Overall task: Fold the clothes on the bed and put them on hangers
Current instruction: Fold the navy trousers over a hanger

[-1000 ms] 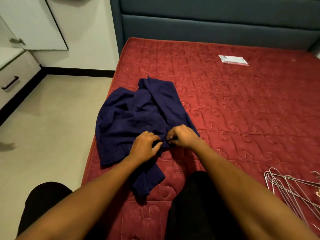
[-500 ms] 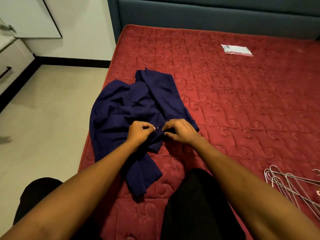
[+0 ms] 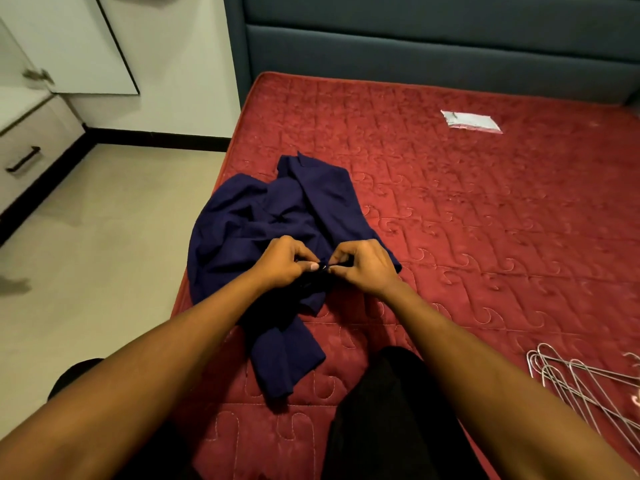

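Note:
A crumpled navy blue garment [image 3: 273, 223] lies near the left edge of the red quilted mattress [image 3: 467, 209]. My left hand [image 3: 282, 263] and my right hand [image 3: 363, 263] meet over its near part, each pinching a fold of the cloth between thumb and fingertips, with a small pale fastening between them. One strip of the garment trails towards me across the mattress. Several metal wire hangers [image 3: 585, 386] lie in a pile at the right edge of the view.
A white plastic packet [image 3: 471, 122] lies far back on the mattress. A grey padded headboard [image 3: 433, 53] stands behind. Left of the bed is beige floor [image 3: 86, 254] and a white drawer unit [image 3: 31, 150]. My dark-trousered knee [image 3: 391, 403] rests on the mattress.
Both hands stayed together on the garment's near part, working the cloth between the fingertips; the garment itself barely moved. The camera view shifted a little.

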{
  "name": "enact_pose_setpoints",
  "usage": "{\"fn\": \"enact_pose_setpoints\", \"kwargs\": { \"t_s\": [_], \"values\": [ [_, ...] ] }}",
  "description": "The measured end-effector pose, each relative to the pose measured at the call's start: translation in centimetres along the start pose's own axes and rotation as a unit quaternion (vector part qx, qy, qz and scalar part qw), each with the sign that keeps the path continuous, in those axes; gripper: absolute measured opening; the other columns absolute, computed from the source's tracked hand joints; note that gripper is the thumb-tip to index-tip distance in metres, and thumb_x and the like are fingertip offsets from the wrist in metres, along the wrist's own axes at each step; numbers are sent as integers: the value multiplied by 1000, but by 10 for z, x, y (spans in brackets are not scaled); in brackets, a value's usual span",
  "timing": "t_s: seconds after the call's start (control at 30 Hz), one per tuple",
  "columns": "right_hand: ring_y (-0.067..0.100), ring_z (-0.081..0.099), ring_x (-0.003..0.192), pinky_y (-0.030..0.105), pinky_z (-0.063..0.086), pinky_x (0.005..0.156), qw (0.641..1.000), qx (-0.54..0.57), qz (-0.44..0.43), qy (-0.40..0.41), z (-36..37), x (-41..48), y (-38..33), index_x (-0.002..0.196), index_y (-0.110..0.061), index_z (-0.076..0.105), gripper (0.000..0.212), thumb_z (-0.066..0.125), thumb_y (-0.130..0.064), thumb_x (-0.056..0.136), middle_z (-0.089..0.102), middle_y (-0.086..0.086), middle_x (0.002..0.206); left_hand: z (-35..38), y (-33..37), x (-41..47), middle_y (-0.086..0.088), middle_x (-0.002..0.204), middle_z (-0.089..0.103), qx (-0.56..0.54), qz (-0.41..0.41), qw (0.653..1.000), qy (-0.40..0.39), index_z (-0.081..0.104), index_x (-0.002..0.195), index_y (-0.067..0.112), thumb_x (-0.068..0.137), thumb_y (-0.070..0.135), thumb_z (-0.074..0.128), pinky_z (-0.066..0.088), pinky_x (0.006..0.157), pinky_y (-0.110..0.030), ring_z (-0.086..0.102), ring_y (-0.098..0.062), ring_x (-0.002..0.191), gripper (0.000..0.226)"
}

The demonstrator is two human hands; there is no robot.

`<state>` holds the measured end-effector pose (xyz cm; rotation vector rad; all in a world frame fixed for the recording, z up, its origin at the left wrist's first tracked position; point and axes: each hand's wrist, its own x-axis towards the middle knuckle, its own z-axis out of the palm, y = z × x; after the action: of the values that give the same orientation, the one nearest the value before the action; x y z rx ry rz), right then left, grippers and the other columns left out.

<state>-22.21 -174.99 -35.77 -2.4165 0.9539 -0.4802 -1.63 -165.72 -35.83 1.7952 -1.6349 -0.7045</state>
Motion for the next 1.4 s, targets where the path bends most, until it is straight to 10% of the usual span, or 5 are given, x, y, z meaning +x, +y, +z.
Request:
{"fn": "enact_pose_setpoints", "kwargs": {
  "t_s": [0.6, 1.0, 1.4],
  "values": [
    [2, 69, 66, 38, 56, 64, 999, 33, -10, 8, -20, -5, -4, 84, -31, 76, 11, 80, -32, 74, 73, -16, 72, -12, 16, -8, 7, 84, 77, 23, 33, 999, 28, 83, 93, 18, 87, 21, 79, 54, 71, -29, 71, -8, 77, 8],
    [5, 68, 76, 40, 55, 67, 995, 58, -79, 38, -20, -6, -7, 89, -29, 79, 10, 83, -28, 79, 70, -13, 83, -7, 22, -6, 6, 84, 78, -30, 30, 998, 55, 83, 91, 14, 87, 17, 78, 42, 63, -8, 63, 13, 68, 6],
    [6, 66, 72, 40, 54, 62, 991, 24, -60, 113, -22, -6, -2, 82, -29, 71, 9, 79, -30, 78, 69, -12, 77, -14, 18, -7, 13, 79, 75, -53, 27, 998, 15, 83, 93, 14, 87, 18, 79, 52, 65, -20, 68, 2, 71, 8]
  ]
}}
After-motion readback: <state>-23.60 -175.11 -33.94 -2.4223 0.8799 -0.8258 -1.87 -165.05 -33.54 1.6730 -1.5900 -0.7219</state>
